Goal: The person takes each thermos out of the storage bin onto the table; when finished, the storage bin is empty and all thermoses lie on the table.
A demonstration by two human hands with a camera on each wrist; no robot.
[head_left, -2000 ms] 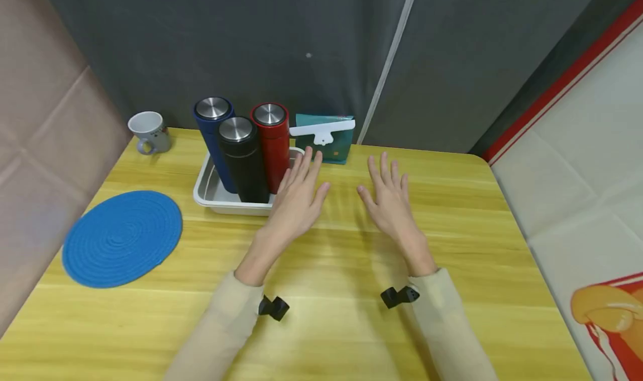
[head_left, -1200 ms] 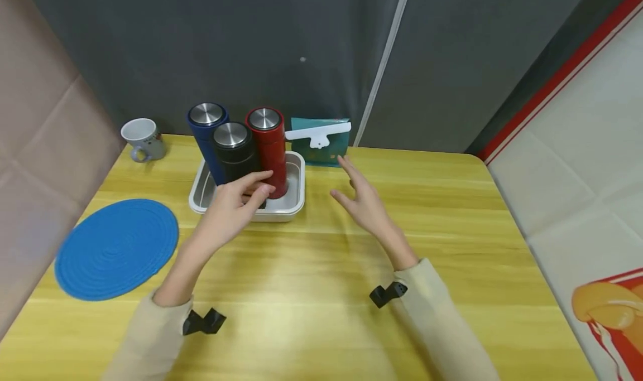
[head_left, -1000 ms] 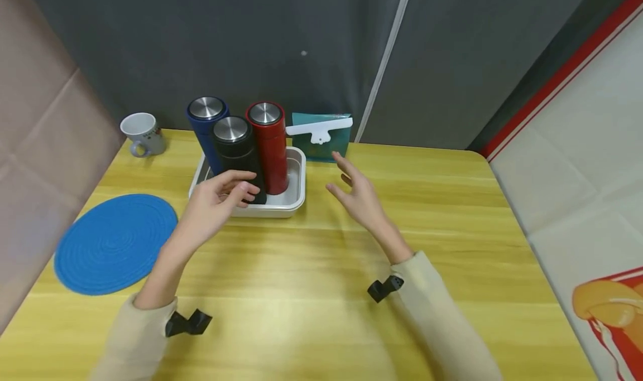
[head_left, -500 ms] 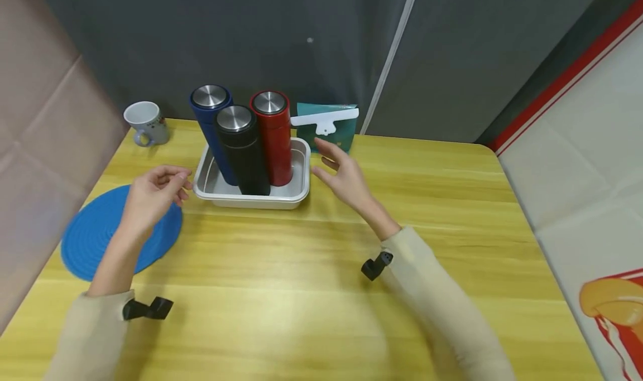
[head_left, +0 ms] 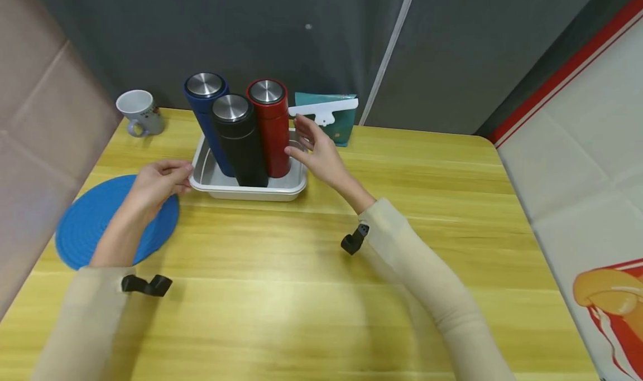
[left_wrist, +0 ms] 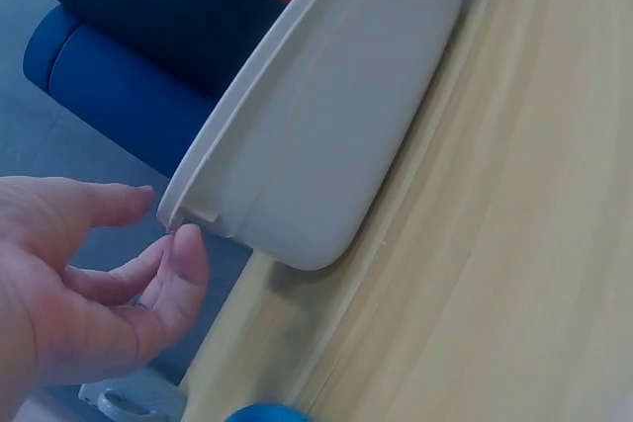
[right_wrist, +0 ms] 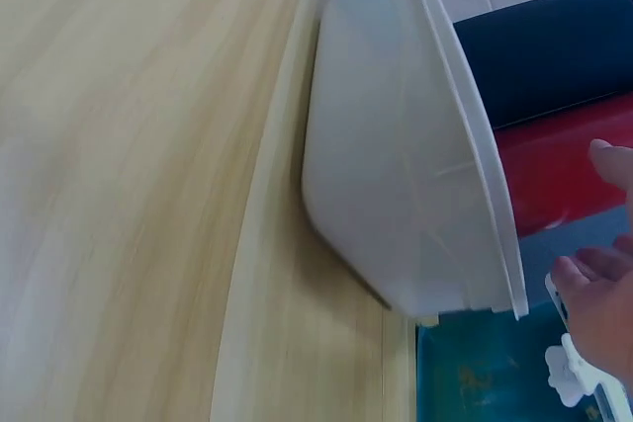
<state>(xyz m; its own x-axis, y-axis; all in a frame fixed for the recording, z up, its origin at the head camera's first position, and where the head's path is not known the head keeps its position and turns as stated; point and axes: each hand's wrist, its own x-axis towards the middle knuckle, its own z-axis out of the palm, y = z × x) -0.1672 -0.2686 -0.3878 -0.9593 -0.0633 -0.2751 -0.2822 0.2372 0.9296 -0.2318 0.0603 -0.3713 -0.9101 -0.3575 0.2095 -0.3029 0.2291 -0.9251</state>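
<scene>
On the yellow wooden table (head_left: 311,292), toward the back edge, a white tray (head_left: 248,188) carrying three upright flasks: blue flask (head_left: 207,119) at the rear left, black flask (head_left: 240,141) in front, red flask (head_left: 268,125) at the right, all touching or nearly so. Left of the tray, a round blue mat (head_left: 90,227); farther back in the corner, a white mug (head_left: 137,112); behind the tray's right end, a teal packet (head_left: 335,121) topped by a white clip (head_left: 324,110), standing just past the right hand. Left hand (head_left: 159,180) at the tray's left rim, fingers (left_wrist: 178,264) loosely curled and relaxed, tips at the rim's corner without closing round it. Right hand (head_left: 317,155) beside the tray's right end and the red flask, fingers spread and straight. Compared with two seconds back: both hands then flat and side by side in front of the tray, now parted to its two ends; half a second back, left hand short of the rim, now at it. Hard to tell whether either hand actually touches the tray. Flask bases hidden by the tray wall; wrist views cropped to tray underside and flask sides.
</scene>
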